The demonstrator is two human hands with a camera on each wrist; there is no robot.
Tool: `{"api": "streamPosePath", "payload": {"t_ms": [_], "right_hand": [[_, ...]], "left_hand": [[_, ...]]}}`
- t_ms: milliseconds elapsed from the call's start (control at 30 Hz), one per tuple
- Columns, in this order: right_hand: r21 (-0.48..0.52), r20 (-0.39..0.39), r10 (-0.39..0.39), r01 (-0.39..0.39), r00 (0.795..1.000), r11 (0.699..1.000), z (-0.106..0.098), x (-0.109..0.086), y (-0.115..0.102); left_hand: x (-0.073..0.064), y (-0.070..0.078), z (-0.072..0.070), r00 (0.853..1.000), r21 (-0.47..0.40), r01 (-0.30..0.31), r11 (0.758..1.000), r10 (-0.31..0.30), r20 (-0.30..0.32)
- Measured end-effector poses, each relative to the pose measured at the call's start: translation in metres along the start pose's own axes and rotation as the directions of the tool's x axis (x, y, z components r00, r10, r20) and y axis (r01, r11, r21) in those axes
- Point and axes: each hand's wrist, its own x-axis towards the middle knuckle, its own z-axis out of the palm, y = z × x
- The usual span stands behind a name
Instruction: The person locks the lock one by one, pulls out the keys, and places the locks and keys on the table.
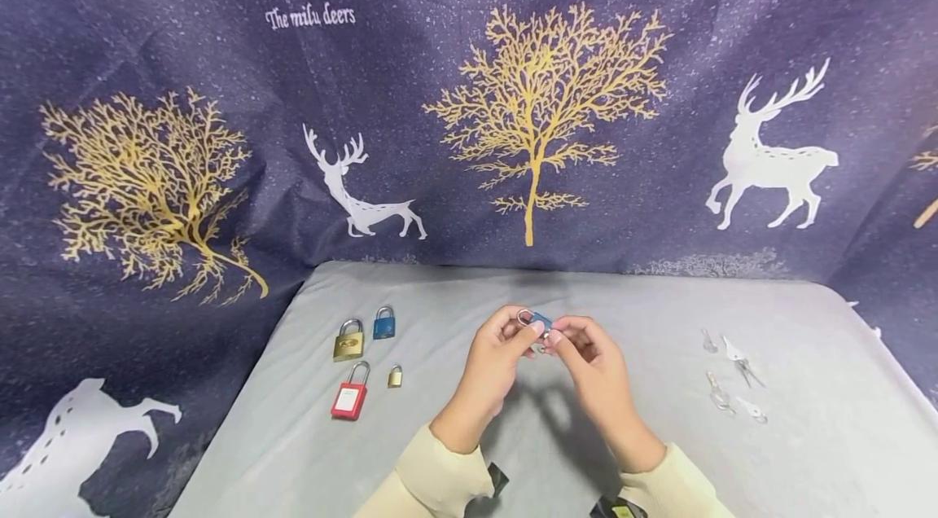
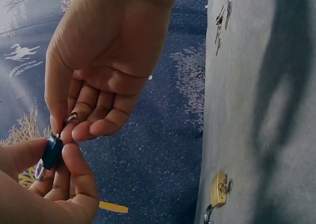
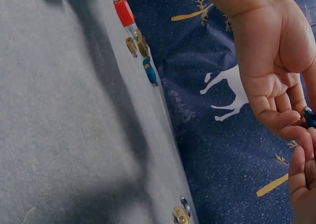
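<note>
My left hand [image 1: 493, 359] grips a small blue padlock [image 1: 541, 321] between thumb and fingers, its shackle pointing left. At the padlock's other end, my right hand [image 1: 597, 363] pinches a small key, mostly hidden by the fingers. The left wrist view shows both hands meeting at the blue padlock [image 2: 51, 152], with a metal key ring [image 2: 72, 117] by the right fingers. How deep the key sits in the lock cannot be made out. Only a dark blue bit of the padlock [image 3: 310, 117] shows in the right wrist view.
On the grey table [image 1: 278, 436], a large brass padlock [image 1: 348, 343], another blue padlock [image 1: 384, 323], a red padlock [image 1: 348, 400] and a small brass one [image 1: 395, 376] stand left. Several keys [image 1: 740, 363] lie right. Another brass padlock [image 2: 218, 190] appears in both wrist views.
</note>
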Motion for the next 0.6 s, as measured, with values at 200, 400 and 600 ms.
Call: {"api": "streamPosePath", "payload": {"t_ms": [200,400,600], "right_hand": [[-0.037,0.016,-0.018,0.019,1.000,0.999,0.0011,-0.0021,-0.0003],[-0.048,0.054,-0.023,0.026,0.998,0.999,0.0001,-0.0029,0.0007],[-0.031,0.049,-0.028,0.030,0.998,0.999,0.0007,-0.0015,0.0019]], "left_hand": [[-0.0001,0.0004,-0.0052,1.000,-0.012,-0.006,1.000,0.006,0.005],[-0.0005,0.0025,-0.0074,1.000,-0.023,0.005,1.000,-0.005,0.002],[0.0013,0.0047,-0.0099,1.000,-0.003,0.009,1.000,-0.009,-0.005]]}}
